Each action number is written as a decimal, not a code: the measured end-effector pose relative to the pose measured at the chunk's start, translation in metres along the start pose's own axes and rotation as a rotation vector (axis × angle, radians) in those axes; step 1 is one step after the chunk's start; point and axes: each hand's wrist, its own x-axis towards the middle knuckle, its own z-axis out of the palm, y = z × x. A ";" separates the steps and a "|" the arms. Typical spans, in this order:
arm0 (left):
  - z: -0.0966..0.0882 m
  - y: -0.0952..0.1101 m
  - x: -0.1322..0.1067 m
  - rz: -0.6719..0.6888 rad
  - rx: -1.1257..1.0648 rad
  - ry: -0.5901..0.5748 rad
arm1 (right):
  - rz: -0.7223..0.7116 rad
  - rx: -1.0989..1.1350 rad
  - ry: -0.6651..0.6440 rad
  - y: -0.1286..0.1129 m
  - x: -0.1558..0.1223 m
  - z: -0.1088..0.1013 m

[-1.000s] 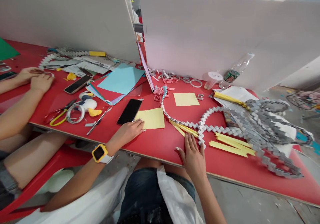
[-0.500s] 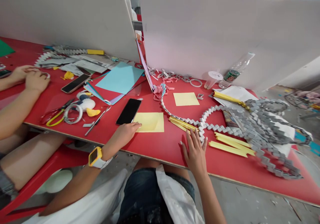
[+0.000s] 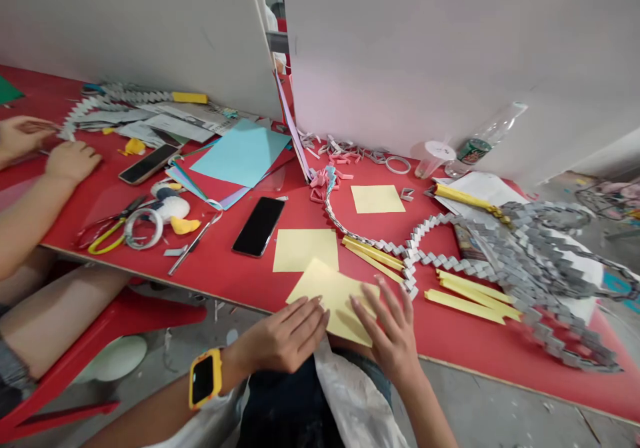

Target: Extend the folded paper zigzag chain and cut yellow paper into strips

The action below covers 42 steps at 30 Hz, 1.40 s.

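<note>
My left hand, with a yellow watch on its wrist, pinches the near left edge of a yellow sheet of paper at the table's front edge. Over the sheet's right side is my right hand, its fingers spread; whether they press on the paper I cannot tell. Just beyond lies another yellow sheet, partly overlapped by the held one. Folded yellow strips rest near my right fingertips, beside a grey zigzag chain of folded paper.
A black phone lies left of the sheets. Farther left are pliers, a wire coil and another person's hands. More yellow strips, a plastic cup and a bottle are right. White boards stand behind.
My left hand has brought a yellow sheet off the stack toward me and to the right. The right hand has moved down slightly, over that sheet's right side.
</note>
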 end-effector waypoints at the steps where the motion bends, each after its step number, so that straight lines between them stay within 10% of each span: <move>1: 0.002 0.004 -0.002 -0.023 -0.015 -0.009 | -0.063 0.092 -0.056 0.003 -0.004 -0.002; 12: 0.020 -0.004 -0.034 -0.485 -0.553 -0.050 | 0.177 0.498 -0.420 0.015 -0.008 -0.011; 19: 0.033 0.002 -0.018 -0.951 -0.505 -0.053 | 0.450 0.416 -0.021 0.004 -0.003 0.009; 24: 0.039 0.005 -0.008 -1.003 -0.389 -0.059 | 0.626 0.164 0.108 -0.006 0.000 0.021; 42: 0.044 0.011 0.003 -1.025 -0.251 -0.080 | 0.661 -0.213 -0.038 -0.012 0.013 0.025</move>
